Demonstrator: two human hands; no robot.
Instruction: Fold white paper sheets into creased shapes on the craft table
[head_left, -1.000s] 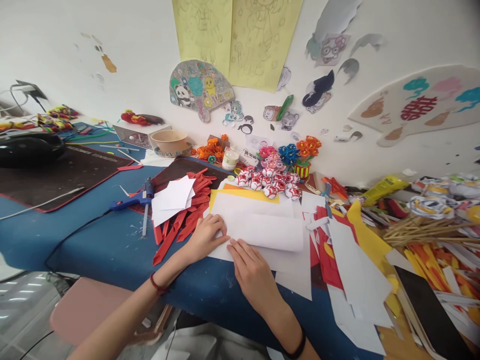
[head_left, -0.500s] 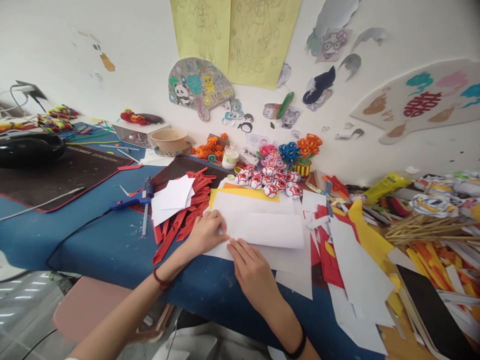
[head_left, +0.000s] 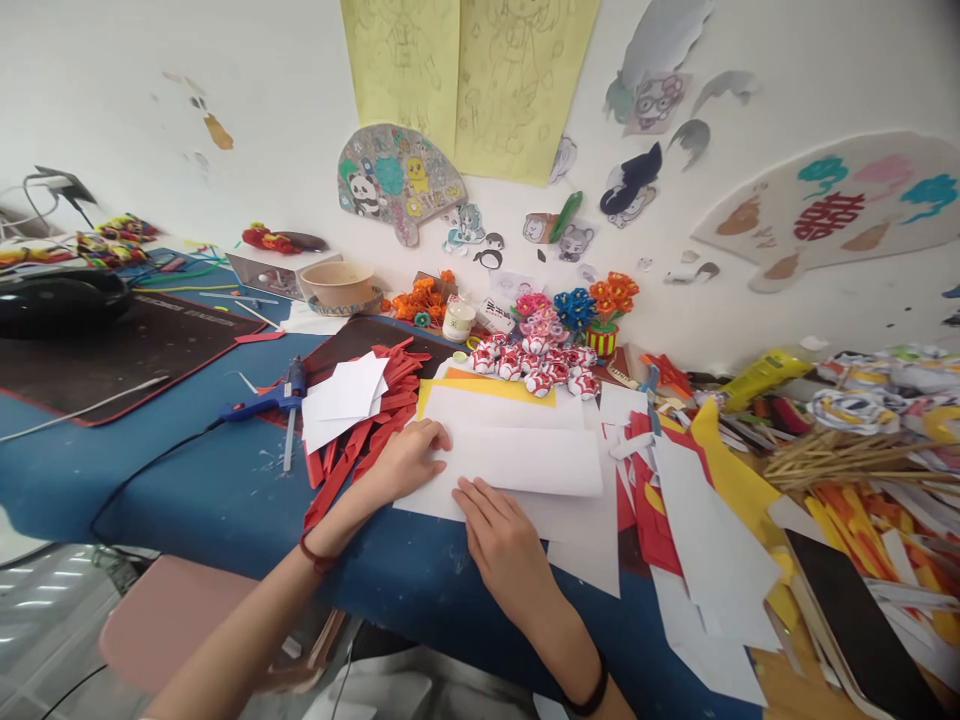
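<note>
From the head camera, the only writing that reads clearly is a large red double-happiness character on the fan-shaped wall cutout [head_left: 825,215] at the right; the small white jar [head_left: 458,320] near the wall carries a label too small to make out. Both hands are pressed on a folded white sheet [head_left: 525,460] at the near edge of the blue table [head_left: 187,490]. The sheet's long axis runs left to right, with the folded flap lying along the far side and its lower edge nearly parallel to the table edge. The left hand [head_left: 409,460] rests on the sheet's left end with fingers curled loosely down onto the paper, pinning it rather than gripping. The right hand [head_left: 506,545] lies flat and open, fingertips touching the near side of the fold. Under the white sheet a yellow sheet [head_left: 487,390] shows along the far side. Just left of the left hand lies a heap of red paper strips [head_left: 367,430] with white squares [head_left: 345,395] on top, and beyond them a blue glue gun [head_left: 262,400]. Behind the sheet stand red-and-white paper balls [head_left: 536,365] and paper flowers [head_left: 592,305]. To the right, loose white and yellow offcuts [head_left: 712,540] crowd close to the sheet, with bamboo skewers [head_left: 840,460] farther off.
</note>
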